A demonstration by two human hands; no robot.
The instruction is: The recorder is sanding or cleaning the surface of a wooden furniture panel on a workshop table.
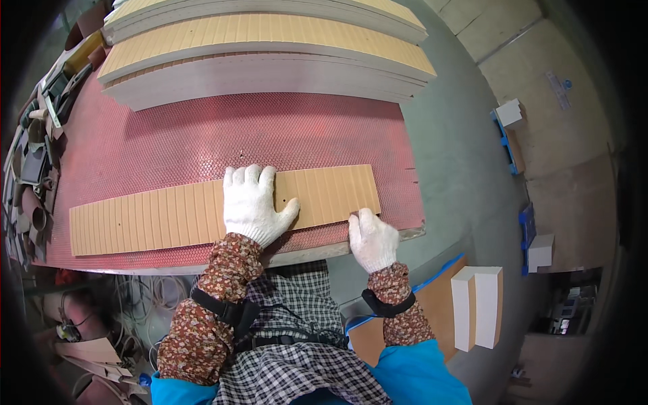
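A long tan panel with crosswise grooves and a few small dark holes lies on the red textured mat of the table. My left hand, in a white knit glove, rests flat on the panel right of its middle, fingers pointing away and thumb out to the right. At the panel's near edge, close to its right end, is my right hand, gloved the same way. Its fingers are curled closed; a small dark brownish bit shows at the fingertips, too small to name.
Stacks of similar grooved panels stand along the table's far side. Assorted scraps and tube pieces crowd the left. White-sided blocks stand on a brown-topped pallet at lower right. Hoses and offcuts lie below at left.
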